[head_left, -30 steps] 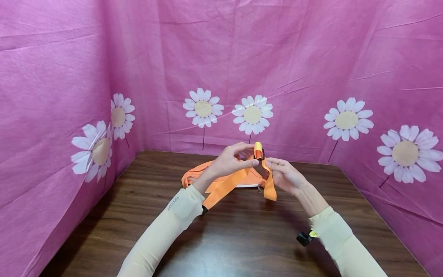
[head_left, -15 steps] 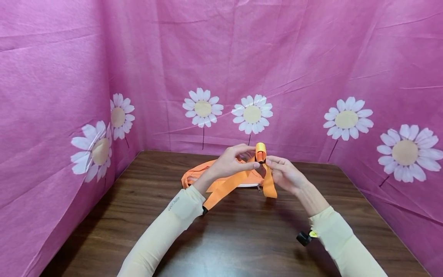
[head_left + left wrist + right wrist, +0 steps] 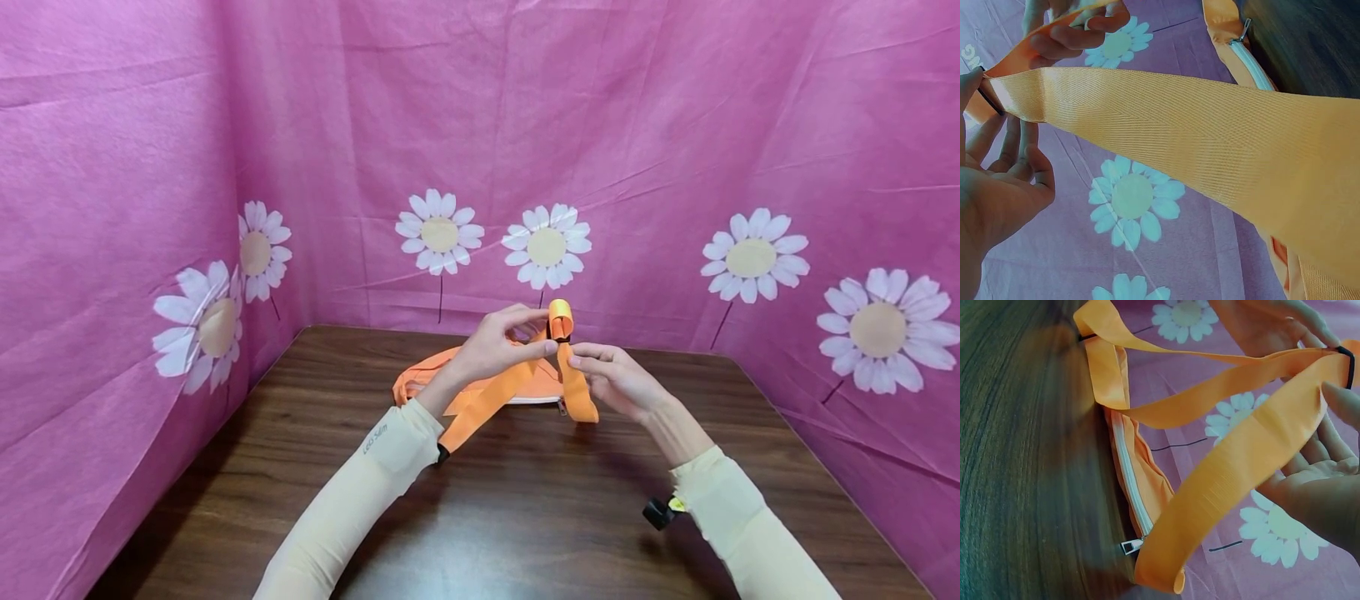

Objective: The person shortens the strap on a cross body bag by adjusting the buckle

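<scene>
An orange waist bag (image 3: 427,372) with a white zipper (image 3: 1127,465) lies on the table, behind my left hand (image 3: 498,346) in the head view. Its orange strap (image 3: 1166,125) runs up to a black slider buckle (image 3: 1351,369), where the webbing makes a small raised loop (image 3: 560,312). With thumb and fingers, my left hand holds the strap at this buckle. My right hand (image 3: 618,379) pinches the strap's hanging length (image 3: 1229,475) just below the buckle, between thumb and fingers. Part of the bag is hidden by my left hand and the strap.
The brown wooden table (image 3: 487,517) reaches to a pink cloth backdrop (image 3: 600,125) printed with white daisies. A black piece (image 3: 442,452) shows on the strap by my left sleeve. On my right wrist sits a black device (image 3: 658,513).
The strap loop and buckle have risen slightly and turned. My right fingers have slid a little down the hanging strap. The bag stays where it was.
</scene>
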Demonstrator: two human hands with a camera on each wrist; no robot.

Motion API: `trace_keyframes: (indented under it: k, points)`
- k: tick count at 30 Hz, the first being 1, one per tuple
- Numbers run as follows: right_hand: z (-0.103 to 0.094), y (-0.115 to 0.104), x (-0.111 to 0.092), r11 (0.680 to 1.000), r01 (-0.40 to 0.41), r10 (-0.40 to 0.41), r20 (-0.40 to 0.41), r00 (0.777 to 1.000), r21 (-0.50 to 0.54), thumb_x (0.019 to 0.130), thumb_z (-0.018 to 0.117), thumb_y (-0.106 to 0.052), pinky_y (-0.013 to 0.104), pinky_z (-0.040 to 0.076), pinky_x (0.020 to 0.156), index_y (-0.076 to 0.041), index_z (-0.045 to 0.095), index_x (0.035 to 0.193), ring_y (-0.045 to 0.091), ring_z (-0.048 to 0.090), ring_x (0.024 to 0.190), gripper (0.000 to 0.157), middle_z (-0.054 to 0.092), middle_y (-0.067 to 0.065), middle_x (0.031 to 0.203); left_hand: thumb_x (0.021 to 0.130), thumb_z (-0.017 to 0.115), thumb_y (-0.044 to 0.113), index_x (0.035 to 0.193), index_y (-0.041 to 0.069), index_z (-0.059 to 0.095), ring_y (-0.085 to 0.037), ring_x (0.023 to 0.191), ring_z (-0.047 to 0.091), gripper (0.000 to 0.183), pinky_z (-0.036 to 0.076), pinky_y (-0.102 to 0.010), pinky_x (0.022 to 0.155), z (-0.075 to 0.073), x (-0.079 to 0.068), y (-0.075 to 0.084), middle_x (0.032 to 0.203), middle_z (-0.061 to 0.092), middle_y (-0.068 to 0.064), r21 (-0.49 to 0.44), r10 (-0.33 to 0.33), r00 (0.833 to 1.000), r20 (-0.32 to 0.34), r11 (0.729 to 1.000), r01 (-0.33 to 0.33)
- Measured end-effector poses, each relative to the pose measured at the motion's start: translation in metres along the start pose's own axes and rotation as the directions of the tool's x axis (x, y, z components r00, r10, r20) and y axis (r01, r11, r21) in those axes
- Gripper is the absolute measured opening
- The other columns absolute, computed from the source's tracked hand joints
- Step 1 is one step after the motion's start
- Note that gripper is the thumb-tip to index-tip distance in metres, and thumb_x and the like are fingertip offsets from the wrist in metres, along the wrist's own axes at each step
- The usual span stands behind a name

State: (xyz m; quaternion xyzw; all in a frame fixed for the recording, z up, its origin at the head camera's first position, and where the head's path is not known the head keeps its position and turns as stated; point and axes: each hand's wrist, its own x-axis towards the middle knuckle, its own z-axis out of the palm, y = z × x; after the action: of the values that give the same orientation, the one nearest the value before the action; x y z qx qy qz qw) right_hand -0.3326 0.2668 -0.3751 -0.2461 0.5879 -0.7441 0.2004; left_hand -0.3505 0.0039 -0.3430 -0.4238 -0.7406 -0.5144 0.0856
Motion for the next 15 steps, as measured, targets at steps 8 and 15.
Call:
trace_keyframes:
  k: [8, 15]
  points:
    - [0.0024, -0.0040, -0.0004, 0.999, 0.017, -0.017, 0.005, 1.000, 0.041, 0.109, 0.045, -0.005, 0.040, 0.054, 0.090, -0.005, 0.071, 0.116, 0.021, 0.063, 0.103, 0.027, 0.066, 0.007, 0.112, 0.090, 0.080, 0.023, 0.140, 0.011, 0.062, -0.020, 0.104, 0.062, 0.054, 0.052, -0.037, 0.087, 0.0017, 0.0019, 0.0017, 0.117, 0.064, -0.002, -0.001, -0.016, 1.000, 0.003, 1.000, 0.016]
    - [0.0047, -0.0058, -0.0013, 0.997, 0.034, -0.033, -0.009, 0.999, 0.066, 0.109, 0.046, -0.008, 0.043, 0.054, 0.090, -0.004, 0.070, 0.118, 0.021, 0.064, 0.102, 0.026, 0.066, 0.007, 0.110, 0.091, 0.079, 0.027, 0.138, 0.012, 0.064, -0.015, 0.104, 0.062, 0.052, 0.052, -0.035, 0.087, 0.0043, 0.0010, -0.0009, 0.115, 0.064, 0.002, 0.009, -0.031, 0.999, 0.022, 0.999, 0.031]
